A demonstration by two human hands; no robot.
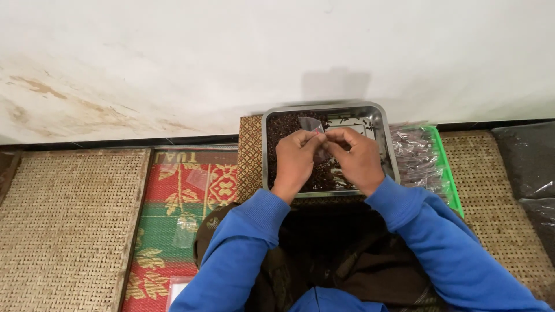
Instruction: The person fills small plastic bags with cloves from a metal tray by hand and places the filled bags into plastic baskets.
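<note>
Both hands, left (295,159) and right (357,156), pinch one small clear plastic pouch (312,125) between fingertips, held just above the rectangular steel tray (386,134) of dark cloves, mouth up, centred between them

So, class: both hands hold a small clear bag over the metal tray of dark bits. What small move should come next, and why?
Probably spreading the bag's mouth open. The left hand and right hand pinch the small clear bag at its top edge, right above the dark bits in the metal tray, and it looks flat and empty.
</note>
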